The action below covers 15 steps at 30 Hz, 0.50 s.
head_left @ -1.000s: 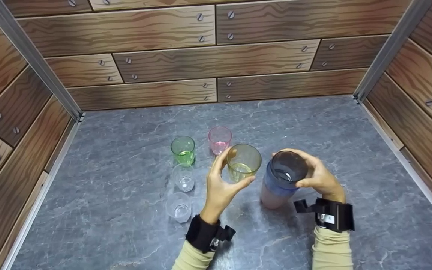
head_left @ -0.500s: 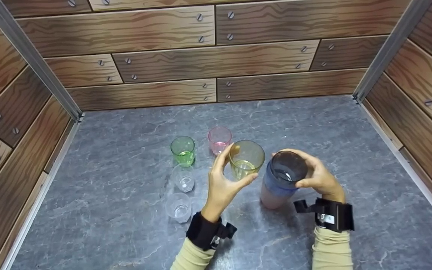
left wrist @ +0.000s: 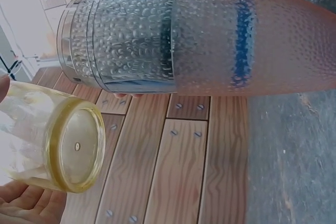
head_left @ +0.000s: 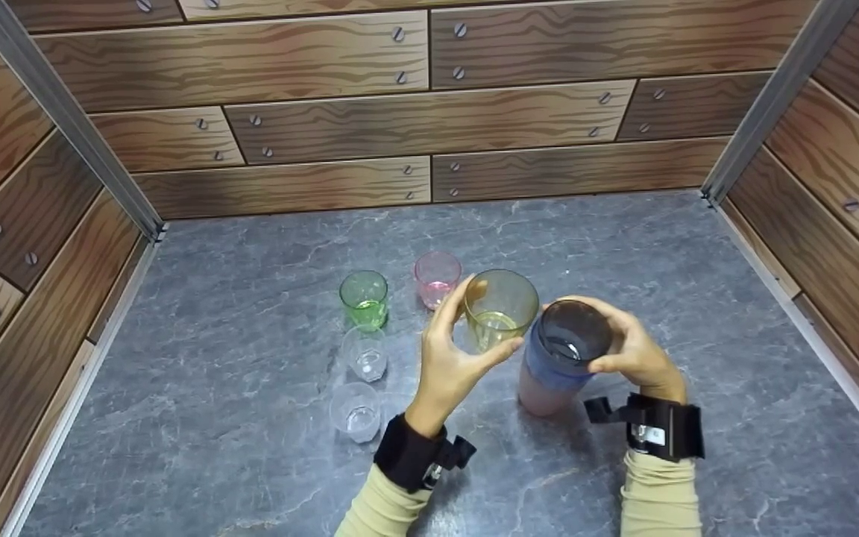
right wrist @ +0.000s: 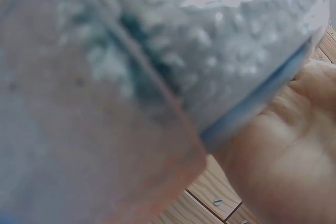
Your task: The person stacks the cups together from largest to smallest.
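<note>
Grey stone surface [head_left: 250, 462]: our left hand [head_left: 450, 367] grips yellow cup [head_left: 500, 309] beside stacked cups [head_left: 560, 358], gripped by right hand [head_left: 634, 350]; four cups left unstacked.

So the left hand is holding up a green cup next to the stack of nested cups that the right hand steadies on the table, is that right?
Not quite: the cup in the left hand is yellow, as the head view shows. The green cup stands apart on the table. The rest holds: the right hand steadies the stack of nested cups.
</note>
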### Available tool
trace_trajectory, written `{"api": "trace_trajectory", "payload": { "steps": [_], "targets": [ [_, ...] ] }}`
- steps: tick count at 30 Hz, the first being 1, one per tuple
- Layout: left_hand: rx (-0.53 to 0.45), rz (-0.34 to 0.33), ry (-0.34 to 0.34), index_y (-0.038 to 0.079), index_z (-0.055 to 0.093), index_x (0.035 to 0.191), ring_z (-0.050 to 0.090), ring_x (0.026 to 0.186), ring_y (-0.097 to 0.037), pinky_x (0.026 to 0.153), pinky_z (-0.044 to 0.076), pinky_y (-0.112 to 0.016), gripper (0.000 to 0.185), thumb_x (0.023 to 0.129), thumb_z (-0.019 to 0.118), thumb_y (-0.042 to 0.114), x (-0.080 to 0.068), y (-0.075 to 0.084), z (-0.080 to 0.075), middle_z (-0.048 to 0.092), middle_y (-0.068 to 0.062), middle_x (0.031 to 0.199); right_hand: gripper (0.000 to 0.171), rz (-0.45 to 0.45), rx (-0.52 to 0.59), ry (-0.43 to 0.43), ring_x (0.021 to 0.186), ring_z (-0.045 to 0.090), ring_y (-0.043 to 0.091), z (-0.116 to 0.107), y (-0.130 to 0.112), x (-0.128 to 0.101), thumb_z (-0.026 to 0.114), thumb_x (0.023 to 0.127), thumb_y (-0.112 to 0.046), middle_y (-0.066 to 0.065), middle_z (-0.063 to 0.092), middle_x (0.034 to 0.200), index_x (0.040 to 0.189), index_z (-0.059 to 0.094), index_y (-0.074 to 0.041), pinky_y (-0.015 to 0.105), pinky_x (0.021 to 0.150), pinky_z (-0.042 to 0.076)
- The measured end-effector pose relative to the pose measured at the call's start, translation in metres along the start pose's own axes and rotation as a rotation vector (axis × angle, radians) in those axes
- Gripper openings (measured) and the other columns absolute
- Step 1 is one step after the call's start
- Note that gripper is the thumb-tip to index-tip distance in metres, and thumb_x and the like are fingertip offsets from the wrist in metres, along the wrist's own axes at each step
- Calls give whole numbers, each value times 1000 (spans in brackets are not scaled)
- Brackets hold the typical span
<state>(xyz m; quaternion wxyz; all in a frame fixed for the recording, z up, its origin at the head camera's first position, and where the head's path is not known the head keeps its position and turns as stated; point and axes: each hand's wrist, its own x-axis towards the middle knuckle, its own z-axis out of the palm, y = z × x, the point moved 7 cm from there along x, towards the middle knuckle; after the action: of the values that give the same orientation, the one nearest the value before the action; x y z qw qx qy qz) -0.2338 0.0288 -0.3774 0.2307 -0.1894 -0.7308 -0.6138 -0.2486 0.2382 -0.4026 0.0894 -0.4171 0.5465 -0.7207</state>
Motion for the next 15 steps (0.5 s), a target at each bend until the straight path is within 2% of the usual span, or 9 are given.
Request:
{"api": "trace_trajectory", "payload": {
  "steps": [6, 15],
  "targets": [
    [-6, 27, -15, 4, 43, 135, 56, 118, -22, 102, 48, -31, 84, 64, 83, 26, 3, 6, 2, 57, -13, 128, 77, -1, 5, 11, 126, 51, 22, -1, 0, -1, 72, 76, -3, 16, 50, 137, 136, 29, 14, 28, 108, 42],
    [0, 79, -14, 3, 43, 135, 58, 114, -19, 98, 50, -29, 85, 65, 83, 27, 5, 15, 6, 60, -11, 122, 74, 7, 32, 30, 124, 53, 19, -2, 1, -2, 70, 75, 1, 11, 52, 137, 138, 32, 8, 26, 106, 44]
  ]
}}
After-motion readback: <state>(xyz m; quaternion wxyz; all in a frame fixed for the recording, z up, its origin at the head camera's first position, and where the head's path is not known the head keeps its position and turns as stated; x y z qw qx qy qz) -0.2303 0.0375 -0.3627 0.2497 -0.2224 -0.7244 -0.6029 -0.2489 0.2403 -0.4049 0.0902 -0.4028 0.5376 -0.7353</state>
